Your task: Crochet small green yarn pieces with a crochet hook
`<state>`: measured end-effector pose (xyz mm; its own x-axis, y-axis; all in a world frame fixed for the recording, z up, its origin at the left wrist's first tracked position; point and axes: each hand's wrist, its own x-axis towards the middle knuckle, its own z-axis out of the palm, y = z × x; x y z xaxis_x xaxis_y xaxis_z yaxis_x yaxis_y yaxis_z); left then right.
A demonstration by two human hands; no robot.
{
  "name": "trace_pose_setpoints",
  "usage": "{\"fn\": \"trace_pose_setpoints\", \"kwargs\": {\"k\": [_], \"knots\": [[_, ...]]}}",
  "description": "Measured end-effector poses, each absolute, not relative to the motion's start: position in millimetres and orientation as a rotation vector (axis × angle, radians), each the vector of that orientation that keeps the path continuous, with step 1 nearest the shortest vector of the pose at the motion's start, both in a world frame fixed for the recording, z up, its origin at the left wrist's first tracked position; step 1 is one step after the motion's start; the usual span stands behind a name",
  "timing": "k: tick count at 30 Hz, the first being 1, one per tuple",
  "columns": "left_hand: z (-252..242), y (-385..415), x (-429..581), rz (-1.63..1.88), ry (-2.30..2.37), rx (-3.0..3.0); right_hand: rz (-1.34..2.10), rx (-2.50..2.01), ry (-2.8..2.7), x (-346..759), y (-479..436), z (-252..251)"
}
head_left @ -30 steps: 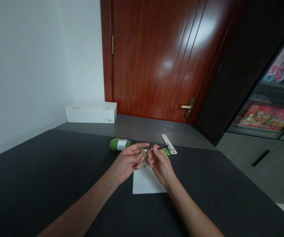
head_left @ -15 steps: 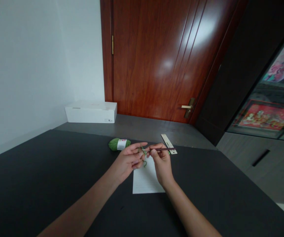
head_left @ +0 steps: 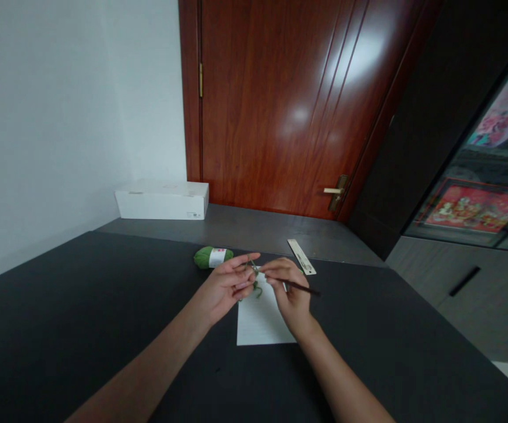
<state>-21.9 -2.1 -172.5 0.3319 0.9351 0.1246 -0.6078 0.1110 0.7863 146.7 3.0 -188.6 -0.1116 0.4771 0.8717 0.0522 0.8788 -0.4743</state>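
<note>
Between the thumb and fingers of my left hand (head_left: 225, 288) is a small piece of green yarn (head_left: 257, 289), its loose end curling below the fingertips. A strand runs over the raised index finger. My right hand (head_left: 291, 288) grips a dark crochet hook (head_left: 301, 286), whose handle sticks out to the right and slants down. The hook's tip meets the yarn at the left fingertips, too small to make out clearly. Just behind the left hand lies a green yarn skein (head_left: 213, 257) with a white label. Under both hands is a lined sheet of paper (head_left: 263, 323).
A pale ruler-like strip (head_left: 301, 257) lies beyond my right hand on the dark table (head_left: 148, 305). At the back left stands a long white box (head_left: 162, 201). A brown wooden door (head_left: 271, 117) rises behind the table, with a cabinet (head_left: 478, 294) on the right.
The hook's handle end has swung downward, from nearly level to slanting, as my right hand turned. My left hand has shifted slightly left and still pinches the yarn.
</note>
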Motion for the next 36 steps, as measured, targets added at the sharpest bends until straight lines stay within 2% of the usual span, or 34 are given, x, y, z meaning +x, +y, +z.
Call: {"fn": "trace_pose_setpoints", "kwargs": {"k": [3,10,13,17,21,25,28,32,36], "knots": [[-173.6,-3.9,-19.2,1.204,0.500,0.827,0.135,-0.491,-1.828,147.4,0.5,-190.2],[-170.9,-8.8,-15.2,1.284,0.579,0.806,-0.329,-0.620,-1.796,137.9,0.4,-202.8],[-169.8,-8.4,-14.3,1.371,0.592,0.936,-0.359,-0.634,-1.804,134.3,-1.2,-203.8],[-171.5,-5.4,-14.7,1.411,0.606,1.089,-0.093,-0.616,-1.700,133.9,-1.9,-200.6],[-171.9,-3.3,-16.3,1.346,0.585,1.136,0.526,-0.645,-1.411,135.7,6.1,-196.8],[-169.0,-4.6,-16.7,1.276,0.534,1.138,1.191,-0.436,-1.099,132.9,12.7,-192.7],[-167.0,-6.3,-16.6,1.244,0.512,1.123,1.507,-0.335,-0.990,127.6,10.9,-190.5],[-166.1,-7.0,-16.5,1.266,0.510,1.130,1.528,-0.338,-0.984,120.2,5.9,-190.2],[-167.2,-6.6,-14.7,1.333,0.488,1.144,1.232,-0.376,-1.120,117.9,3.8,-193.0]]}}
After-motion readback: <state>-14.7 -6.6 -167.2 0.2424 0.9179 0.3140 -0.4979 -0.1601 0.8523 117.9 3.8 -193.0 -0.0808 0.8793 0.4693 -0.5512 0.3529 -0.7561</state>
